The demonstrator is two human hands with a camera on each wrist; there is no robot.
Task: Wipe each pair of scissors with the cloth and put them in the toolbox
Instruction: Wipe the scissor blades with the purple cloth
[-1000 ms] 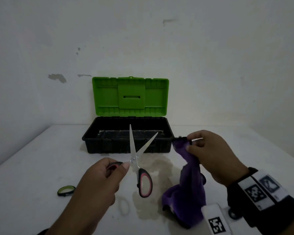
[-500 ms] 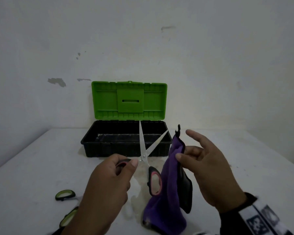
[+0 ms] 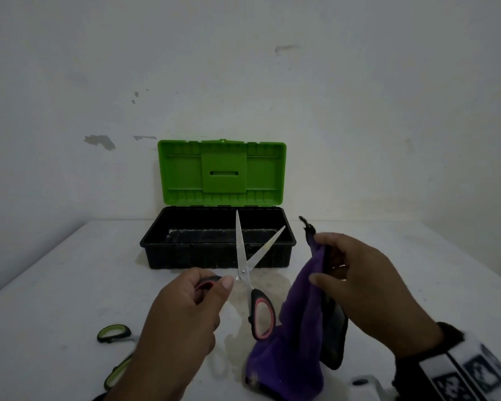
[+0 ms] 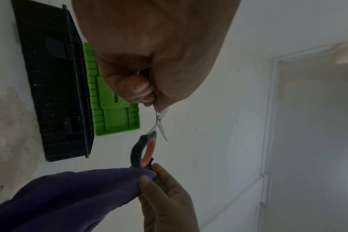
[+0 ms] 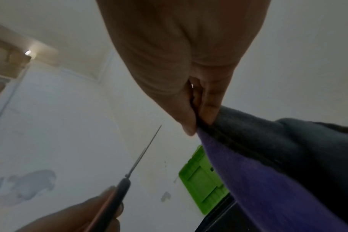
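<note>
So we've got the left hand (image 3: 182, 311) curled round one loop of the red-and-black scissors (image 3: 248, 273), thumb pressed on top, and they're held up off the white table (image 3: 55, 285) with the blades splayed wide open. One tip points to 12 o'clock, the other to about 1 o'clock, both overlapping the toolbox behind them in the head view. The free loop dangles down at 6 o'clock from the pivot, right beside the cloth.

The right hand (image 3: 368, 287) pinches the top edge of the purple cloth (image 3: 295, 328) between thumb and fingers. It hangs down in a long fold, bottom end bunched on the table, with a darker grey-black side facing the palm. From the left wrist view the cloth's top corner sits just about touching the dangling loop, though we can't tell if they truly meet.

The toolbox (image 3: 217, 244) sits at 12 o'clock on the table, black base, green lid (image 3: 222, 172) standing open against the white wall (image 3: 330, 96). Nothing blocks the opening apart from the blades crossing in front of it from our angle.

Down at 8 o'clock, green-and-black scissors (image 3: 113, 334) lie flat, partly hidden behind the left wrist. A damp-looking stain (image 3: 272, 285) marks the table under the hands.

The right wrist band (image 3: 469, 371) carries black-and-white square marker patterns. No readable words on anything.
</note>
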